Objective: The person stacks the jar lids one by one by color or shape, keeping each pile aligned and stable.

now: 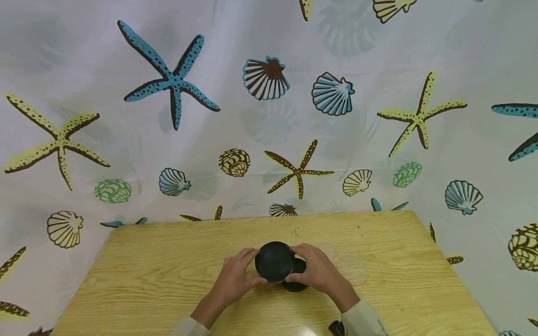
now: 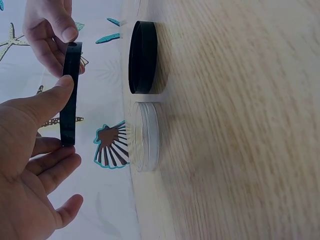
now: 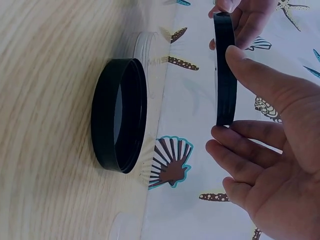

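A round, shallow black lid (image 1: 275,261) is held up over the table between both hands. My left hand (image 1: 236,275) pinches its left side, thumb on the near edge and fingers on the far edge. On the opposite side my right hand (image 1: 317,269) grips the rim the same way. Edge-on in the left wrist view, the lid (image 2: 71,100) stands clear of the tabletop. A second black lid (image 3: 106,117) lies on the table with its hollow side up, partly covered by the held one in the head view.
Beside the second lid sits a low clear round container (image 2: 150,137) on the wooden table (image 1: 168,261). Two clear round pieces lie right of my hands, the larger piece (image 1: 353,269) nearer. A curtain (image 1: 269,126) printed with shells and starfish hangs behind the table.
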Motion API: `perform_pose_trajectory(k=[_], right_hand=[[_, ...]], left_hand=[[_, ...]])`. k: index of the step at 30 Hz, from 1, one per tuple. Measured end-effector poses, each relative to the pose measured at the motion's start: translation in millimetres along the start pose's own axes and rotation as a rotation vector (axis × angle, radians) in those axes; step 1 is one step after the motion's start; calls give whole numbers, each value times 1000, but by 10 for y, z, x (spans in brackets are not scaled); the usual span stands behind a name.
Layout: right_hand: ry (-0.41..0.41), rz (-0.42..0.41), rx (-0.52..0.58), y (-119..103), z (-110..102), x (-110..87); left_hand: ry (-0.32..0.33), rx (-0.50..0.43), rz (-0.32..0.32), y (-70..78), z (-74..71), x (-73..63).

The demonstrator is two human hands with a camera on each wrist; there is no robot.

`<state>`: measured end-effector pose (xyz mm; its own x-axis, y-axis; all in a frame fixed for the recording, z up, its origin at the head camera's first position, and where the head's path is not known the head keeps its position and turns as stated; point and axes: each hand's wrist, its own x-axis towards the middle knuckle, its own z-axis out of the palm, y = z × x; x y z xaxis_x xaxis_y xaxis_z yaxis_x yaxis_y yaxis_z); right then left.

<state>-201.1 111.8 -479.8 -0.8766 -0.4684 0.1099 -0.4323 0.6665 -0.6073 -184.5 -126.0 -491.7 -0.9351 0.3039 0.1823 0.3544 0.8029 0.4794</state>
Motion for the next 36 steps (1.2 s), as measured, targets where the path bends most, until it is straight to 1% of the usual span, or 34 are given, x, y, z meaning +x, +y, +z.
perform_pose_trajectory(k=[5, 9, 16, 20, 31, 36], right_hand=[[-14, 10, -8, -4, 28, -8], [-37, 7, -37, -7, 54, -14], [-58, -9, -17, -4, 95, -30], [-67, -9, -20, -11, 113, -32], [-89, 14, -104, -37, 199, -56], [-109, 15, -119, -57, 207, -65]], left_hand=[[-10, 3, -19, 1, 8, -23], [-23, 13, -27, 10, 6, -45], [-55, -5, -36, -6, 8, -87], [-50, 4, -31, -23, 9, -110], [-25, 12, -1, -55, 21, -209], [-53, 3, -16, -77, 32, -232]])
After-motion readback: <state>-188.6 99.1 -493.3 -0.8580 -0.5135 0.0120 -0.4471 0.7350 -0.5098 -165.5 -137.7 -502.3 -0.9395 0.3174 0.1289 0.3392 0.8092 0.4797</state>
